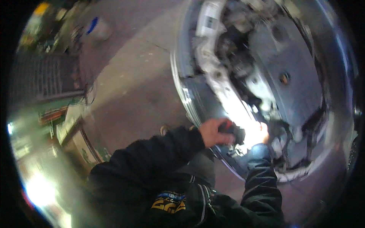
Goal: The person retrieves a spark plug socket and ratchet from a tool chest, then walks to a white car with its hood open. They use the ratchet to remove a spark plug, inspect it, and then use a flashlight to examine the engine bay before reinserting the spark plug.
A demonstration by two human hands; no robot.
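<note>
In my left hand is a dark lamp-like tool with a red part, my fingers closed round it. A strong white light falls just beyond it. My right hand is at the pale front crossmember of a car's open engine bay. Glare washes out most of its fingers, so what they touch or hold is hidden. Below the tool, a small shiny metal part shows between my hands, too blurred to name.
A large grey engine cover fills the bay's middle. The car's dark bumper curves along its front. On the left stand a slatted dark grille and a pale cabinet-like block. A white container with blue sits on the floor.
</note>
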